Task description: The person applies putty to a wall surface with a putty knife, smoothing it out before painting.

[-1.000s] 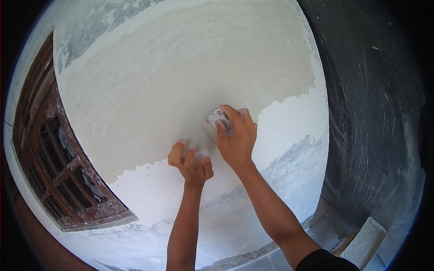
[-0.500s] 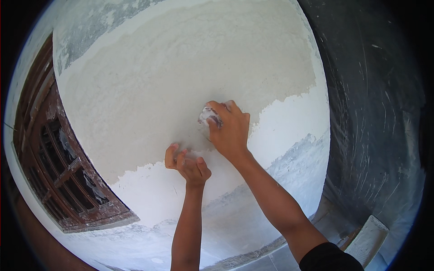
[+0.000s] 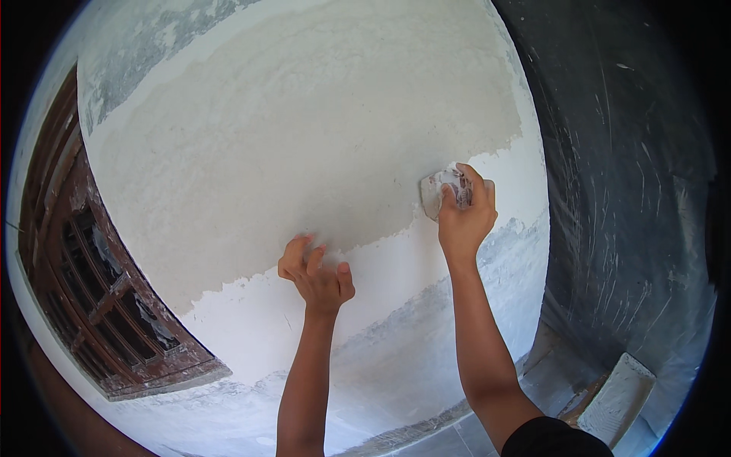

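the fingers of the right hand are curling over the top of a small pale sanding block, gripping it tight and pressing it flat against the white wall. the block is sitting right at the boundary where the rougher, greyer upper patch is meeting the smoother, brighter white band below it, toward the right end of that line. the left hand is holding nothing; its fingers are half bent, the tips and knuckles leaning on the wall lower and to the left, also on that boundary, bracing the body.

what could go wrong, as i am reading it: the block is being held only by the fingertips along its upper edge, so it could be twisting out or tipping onto a corner and gouging a groove in the coat. pressing unevenly across the boundary could be leaving a visible ridge or a dished patch. the bare hands are rubbing close to an abrasive face, so knuckles could be getting scraped. dust is likely coming down toward the face, since the arms are reaching up. the dark wooden window frame at the left is standing close enough to be catching dust. the left hand could be smudging the smooth band.
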A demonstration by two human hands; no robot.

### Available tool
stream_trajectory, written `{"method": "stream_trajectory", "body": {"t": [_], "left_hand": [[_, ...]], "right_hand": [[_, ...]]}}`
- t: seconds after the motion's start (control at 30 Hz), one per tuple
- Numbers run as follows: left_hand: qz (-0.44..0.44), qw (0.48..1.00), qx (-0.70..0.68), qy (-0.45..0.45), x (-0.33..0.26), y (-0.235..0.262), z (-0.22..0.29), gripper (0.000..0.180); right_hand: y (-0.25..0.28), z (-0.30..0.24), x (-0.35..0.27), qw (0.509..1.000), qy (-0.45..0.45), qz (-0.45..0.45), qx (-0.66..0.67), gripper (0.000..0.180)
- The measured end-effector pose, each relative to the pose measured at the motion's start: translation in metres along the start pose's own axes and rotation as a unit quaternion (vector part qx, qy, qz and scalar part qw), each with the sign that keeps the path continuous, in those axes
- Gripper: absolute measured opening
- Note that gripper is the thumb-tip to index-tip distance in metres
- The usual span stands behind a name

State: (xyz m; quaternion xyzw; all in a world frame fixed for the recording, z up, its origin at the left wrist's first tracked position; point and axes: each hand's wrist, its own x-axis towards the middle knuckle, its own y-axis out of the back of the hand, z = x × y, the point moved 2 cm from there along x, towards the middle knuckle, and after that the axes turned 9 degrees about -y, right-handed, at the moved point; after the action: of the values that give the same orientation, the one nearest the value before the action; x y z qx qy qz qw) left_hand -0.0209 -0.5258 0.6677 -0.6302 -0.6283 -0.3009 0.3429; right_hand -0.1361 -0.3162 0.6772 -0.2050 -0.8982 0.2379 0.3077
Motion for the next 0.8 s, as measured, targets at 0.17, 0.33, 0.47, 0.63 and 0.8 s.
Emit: {"method": "stream_trajectory", "body": {"t": [0.17, 0.33, 0.47, 0.63, 0.8], "left_hand": [[-0.007, 1.0, -0.001, 0.002, 0.001, -0.002, 0.005, 0.039], [-0.015, 1.0, 0.007, 0.002, 0.002, 0.002, 0.003, 0.039], [-0.02, 1.0, 0.012, 0.003, 0.002, -0.004, 0.004, 0.038], [-0.009, 1.0, 0.019, 0.015, 0.006, -0.001, 0.001, 0.037], [-0.016, 1.0, 0.02, 0.006, 0.003, -0.003, 0.003, 0.037]], "right_hand": [[-0.019, -0.003, -0.059, 0.97, 0.128, -0.167, -0.122, 0.039], [0.014, 0.021, -0.018, 0.988, 0.049, 0.022, -0.144, 0.038], [-0.011, -0.017, -0.069, 0.962, 0.183, -0.176, -0.104, 0.039], [0.017, 0.022, -0.025, 0.98, 0.057, 0.027, -0.187, 0.037], [-0.004, -0.02, -0.071, 0.957, 0.217, -0.135, -0.136, 0.037]]}}
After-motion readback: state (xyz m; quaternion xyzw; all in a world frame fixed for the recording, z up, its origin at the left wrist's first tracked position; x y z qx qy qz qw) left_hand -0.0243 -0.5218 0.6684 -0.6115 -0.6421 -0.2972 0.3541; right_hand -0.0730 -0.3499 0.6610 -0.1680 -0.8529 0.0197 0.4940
